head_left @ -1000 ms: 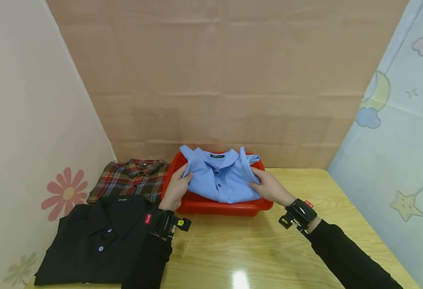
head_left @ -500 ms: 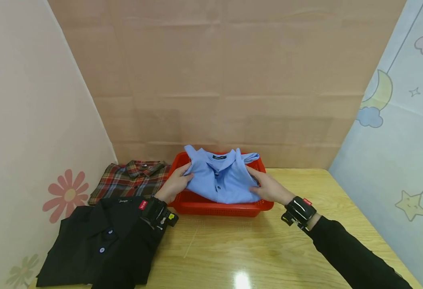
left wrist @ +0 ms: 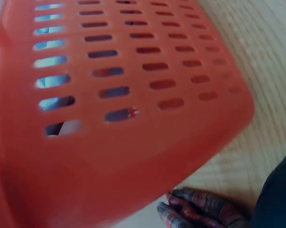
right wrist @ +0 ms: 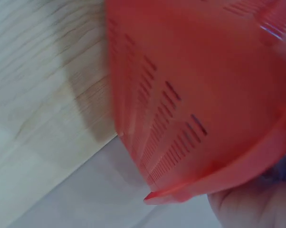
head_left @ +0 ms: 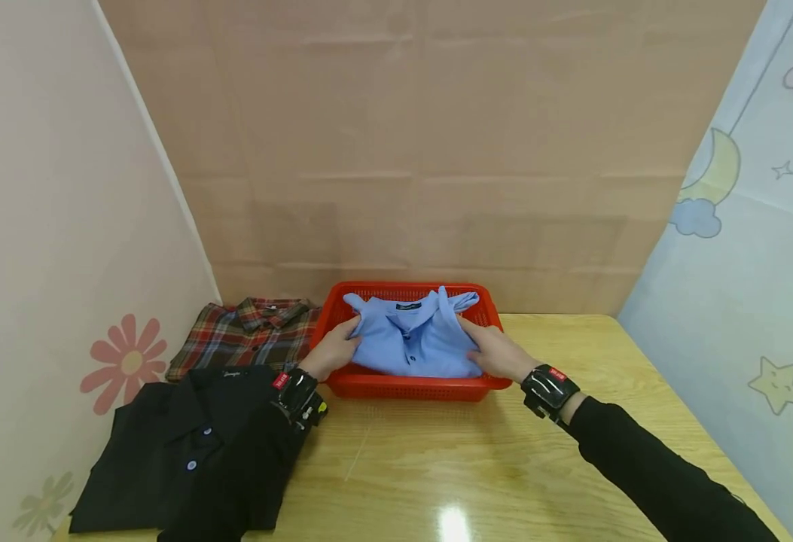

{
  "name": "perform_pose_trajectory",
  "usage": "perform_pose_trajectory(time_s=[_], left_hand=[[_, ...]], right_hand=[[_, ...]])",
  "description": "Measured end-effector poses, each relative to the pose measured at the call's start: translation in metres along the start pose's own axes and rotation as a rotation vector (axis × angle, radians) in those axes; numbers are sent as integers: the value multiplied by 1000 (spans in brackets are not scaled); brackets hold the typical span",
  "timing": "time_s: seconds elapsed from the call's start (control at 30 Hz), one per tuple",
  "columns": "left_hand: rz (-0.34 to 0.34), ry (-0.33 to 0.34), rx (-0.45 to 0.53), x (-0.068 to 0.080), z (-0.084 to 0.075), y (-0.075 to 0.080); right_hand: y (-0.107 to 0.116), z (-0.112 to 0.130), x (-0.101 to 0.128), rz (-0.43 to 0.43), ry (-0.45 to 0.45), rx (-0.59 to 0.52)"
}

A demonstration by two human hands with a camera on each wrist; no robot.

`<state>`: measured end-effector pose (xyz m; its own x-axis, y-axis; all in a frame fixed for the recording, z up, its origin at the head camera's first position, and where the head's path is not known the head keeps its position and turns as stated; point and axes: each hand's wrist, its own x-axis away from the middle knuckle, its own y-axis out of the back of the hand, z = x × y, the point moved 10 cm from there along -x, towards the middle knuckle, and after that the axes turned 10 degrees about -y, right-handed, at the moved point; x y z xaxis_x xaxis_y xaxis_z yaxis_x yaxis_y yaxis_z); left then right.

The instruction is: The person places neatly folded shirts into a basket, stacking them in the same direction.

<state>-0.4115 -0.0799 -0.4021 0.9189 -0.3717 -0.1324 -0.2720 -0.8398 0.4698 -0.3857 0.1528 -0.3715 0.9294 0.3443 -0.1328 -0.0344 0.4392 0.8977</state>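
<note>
A folded light blue polo shirt (head_left: pixel 411 340) lies inside a red slotted plastic basket (head_left: pixel 410 386) at the back of the wooden table. My left hand (head_left: pixel 335 348) grips the shirt's left edge and my right hand (head_left: pixel 494 351) grips its right edge, both reaching down into the basket. Each wrist view is filled by the basket's red wall (left wrist: pixel 133 95) (right wrist: pixel 195 95), with blue cloth showing through the slots in the left wrist view. Both arms wear black sleeves and wrist cameras.
A folded plaid shirt (head_left: pixel 247 337) lies left of the basket, its corner also showing as plaid cloth (left wrist: pixel 200 209). A folded black shirt (head_left: pixel 186 444) lies at the front left. Cardboard and patterned walls close in the wooden table (head_left: pixel 477 467).
Both hands have lowered the blue shirt from above the basket rim down into the basket, so the far rim now shows behind it.
</note>
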Motion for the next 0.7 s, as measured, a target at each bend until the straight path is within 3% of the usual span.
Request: perform_pose_trajectory(time_s=[0.33, 0.57, 0.63, 0.7], left_hand=[[65, 85, -338, 2, 8, -1], [30, 128, -565, 7, 5, 2], [9, 119, -605, 8, 2, 2], [-10, 69, -633, 9, -4, 0]], right_hand=[[-12, -4, -3, 71, -54, 129], [-18, -8, -5, 93, -61, 245], [-20, -11, -6, 94, -64, 275], [-19, -11, -6, 79, -41, 302]])
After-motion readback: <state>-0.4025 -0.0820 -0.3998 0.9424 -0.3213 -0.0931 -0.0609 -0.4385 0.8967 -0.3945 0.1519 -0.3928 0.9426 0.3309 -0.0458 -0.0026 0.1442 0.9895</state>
